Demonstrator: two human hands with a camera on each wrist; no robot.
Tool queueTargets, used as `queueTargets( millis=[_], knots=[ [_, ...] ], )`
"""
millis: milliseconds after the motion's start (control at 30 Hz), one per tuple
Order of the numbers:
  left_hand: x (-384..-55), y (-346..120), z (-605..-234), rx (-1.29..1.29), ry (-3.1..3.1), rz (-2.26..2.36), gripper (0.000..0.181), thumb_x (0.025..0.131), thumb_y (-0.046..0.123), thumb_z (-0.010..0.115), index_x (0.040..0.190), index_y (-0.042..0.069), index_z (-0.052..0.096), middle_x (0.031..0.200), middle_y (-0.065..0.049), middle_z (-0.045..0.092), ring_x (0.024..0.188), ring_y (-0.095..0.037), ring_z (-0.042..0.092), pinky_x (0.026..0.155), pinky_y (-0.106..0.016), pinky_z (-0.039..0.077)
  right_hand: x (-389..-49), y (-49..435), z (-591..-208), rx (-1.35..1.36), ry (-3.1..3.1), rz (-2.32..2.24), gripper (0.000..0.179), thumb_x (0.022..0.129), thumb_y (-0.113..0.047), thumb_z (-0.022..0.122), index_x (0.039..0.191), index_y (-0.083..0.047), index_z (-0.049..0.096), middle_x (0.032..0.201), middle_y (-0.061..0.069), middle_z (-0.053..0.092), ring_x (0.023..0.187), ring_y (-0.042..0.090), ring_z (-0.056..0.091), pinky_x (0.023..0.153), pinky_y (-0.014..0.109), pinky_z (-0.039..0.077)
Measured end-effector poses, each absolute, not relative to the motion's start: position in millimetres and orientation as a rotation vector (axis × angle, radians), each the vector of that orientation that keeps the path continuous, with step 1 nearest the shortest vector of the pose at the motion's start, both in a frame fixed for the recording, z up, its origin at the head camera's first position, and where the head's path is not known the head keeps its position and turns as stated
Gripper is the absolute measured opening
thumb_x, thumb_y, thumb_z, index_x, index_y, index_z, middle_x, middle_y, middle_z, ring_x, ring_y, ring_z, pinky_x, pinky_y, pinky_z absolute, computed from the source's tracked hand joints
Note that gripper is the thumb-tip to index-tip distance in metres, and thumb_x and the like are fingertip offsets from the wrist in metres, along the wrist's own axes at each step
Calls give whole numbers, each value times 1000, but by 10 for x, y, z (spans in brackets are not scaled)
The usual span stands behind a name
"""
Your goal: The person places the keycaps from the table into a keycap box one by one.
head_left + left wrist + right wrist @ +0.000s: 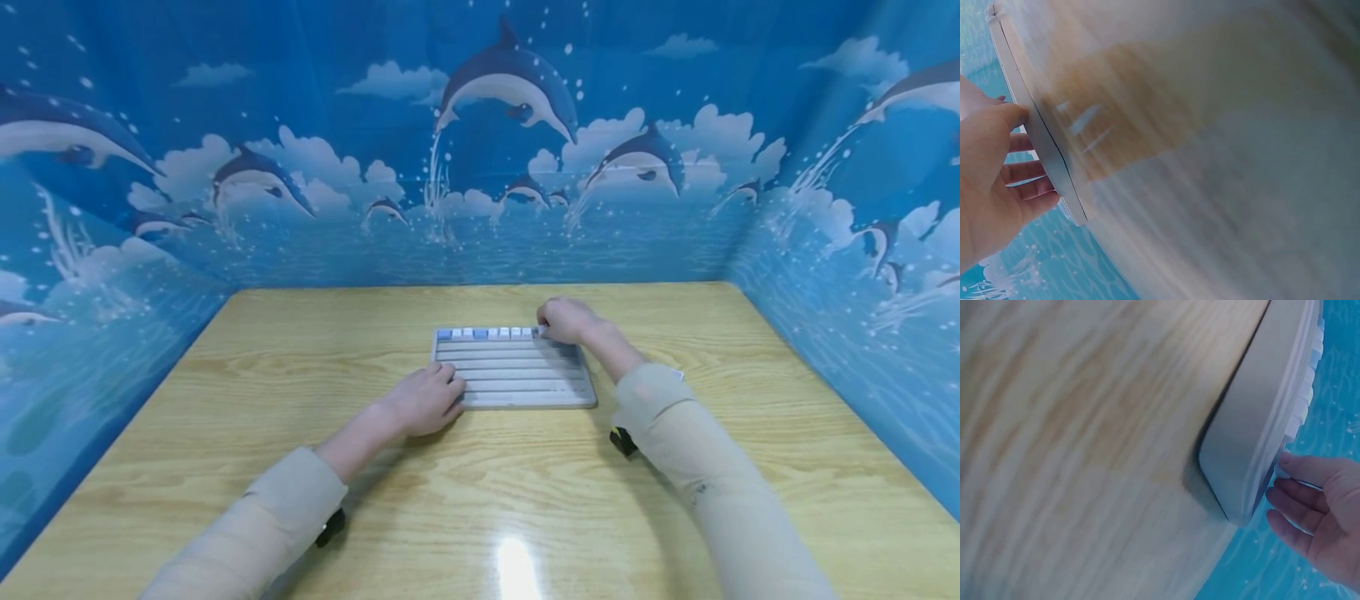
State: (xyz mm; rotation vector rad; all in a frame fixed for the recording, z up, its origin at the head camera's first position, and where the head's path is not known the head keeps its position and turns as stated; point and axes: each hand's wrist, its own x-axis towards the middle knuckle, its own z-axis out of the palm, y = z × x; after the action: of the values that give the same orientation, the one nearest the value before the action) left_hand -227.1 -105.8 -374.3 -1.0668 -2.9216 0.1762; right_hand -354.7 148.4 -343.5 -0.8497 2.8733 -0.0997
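Observation:
A pale grey keyboard (517,375) lies on the table, its face showing long horizontal rows. Several white and blue keycaps (481,334) line its far edge, from the left corner towards the right. My left hand (427,400) holds the keyboard's near left corner; in the left wrist view its thumb (1013,115) lies on the edge, with the other fingers bent beside it. At the far right end of the keycap row, my right hand (566,320) pinches a small whitish keycap (1282,471) between thumb and fingers. That keycap is mostly covered by the fingers.
A small white piece (678,375) shows on the table beside the right sleeve, partly hidden by it. The wood-grain table (300,333) is bounded at the back and sides by a blue dolphin-print curtain (360,167). Dark wrist straps (622,442) hang under the sleeves.

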Motion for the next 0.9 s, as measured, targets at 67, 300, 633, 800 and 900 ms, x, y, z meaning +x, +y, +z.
queueTargets(
  millis=[67,300,633,800,900],
  knots=[
    [-2273,-1060,-3742,-1072,-2916,176,28,96,32,48,107,8,58,94,-6,49,84,-18,46,74,-33,43,-3547,1457,-3443,-811,2878,-56,7,87,-10,61,90,-4,65,85,6,63,76,20,57,70,35,47],
    [-2277,-1062,-3742,-1076,-2902,168,27,96,32,49,106,8,58,93,-6,49,84,-19,46,74,-34,43,-3557,1415,-3483,-830,2898,-24,9,86,-9,61,92,-5,66,85,6,64,77,21,58,71,35,48],
    [-2274,-1069,-3744,-1071,-2907,188,28,96,32,48,107,9,58,94,-6,49,84,-19,46,74,-34,44,-3552,1446,-3487,-911,2880,-96,14,86,-7,62,96,-3,71,94,9,68,89,25,63,80,38,49],
    [-2269,-1070,-3741,-1079,-2906,177,27,96,32,49,107,9,58,93,-6,48,84,-19,46,74,-34,43,-3551,1459,-3489,-925,2875,-65,16,86,-9,64,100,-4,71,97,9,68,91,25,63,82,38,49],
    [-2268,-1067,-3737,-1080,-2905,174,27,96,32,49,106,9,58,92,-6,48,83,-19,45,73,-34,43,-3548,1457,-3486,-906,2876,-61,18,87,-9,64,102,-4,70,100,10,68,94,25,62,83,38,48]
  ],
)
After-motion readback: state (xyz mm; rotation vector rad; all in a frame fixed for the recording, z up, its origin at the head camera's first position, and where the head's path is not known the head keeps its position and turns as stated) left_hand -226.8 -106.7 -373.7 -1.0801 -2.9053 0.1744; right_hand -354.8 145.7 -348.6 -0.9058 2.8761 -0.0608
